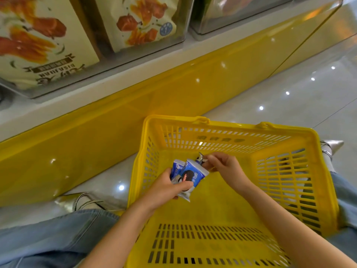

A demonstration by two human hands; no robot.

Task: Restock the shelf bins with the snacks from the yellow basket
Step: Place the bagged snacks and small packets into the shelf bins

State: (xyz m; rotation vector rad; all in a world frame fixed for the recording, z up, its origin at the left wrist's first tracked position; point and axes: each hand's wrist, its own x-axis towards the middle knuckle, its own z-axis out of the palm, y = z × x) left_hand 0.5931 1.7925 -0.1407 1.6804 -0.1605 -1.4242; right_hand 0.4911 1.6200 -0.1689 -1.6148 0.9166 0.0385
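Note:
A yellow plastic basket point(289, 190) stands on the floor between my knees, its bottom bare. Inside it, my left hand point(166, 188) grips two blue-and-white snack packets point(191, 175) with a dark cookie picture. My right hand point(224, 167) pinches another small blue packet point(200, 158) just above and to the right of them, over the basket's far side. Clear shelf bins point(135, 45) holding cream snack bags with orange-red pictures sit on the white shelf above.
A glossy yellow kick panel point(116, 132) runs below the shelf edge. My jeans-covered legs point(48, 238) and silver shoes point(77, 202) flank the basket. Shiny tiled floor point(289, 93) stretches to the right. A further clear bin point(241, 14) stands at the upper right.

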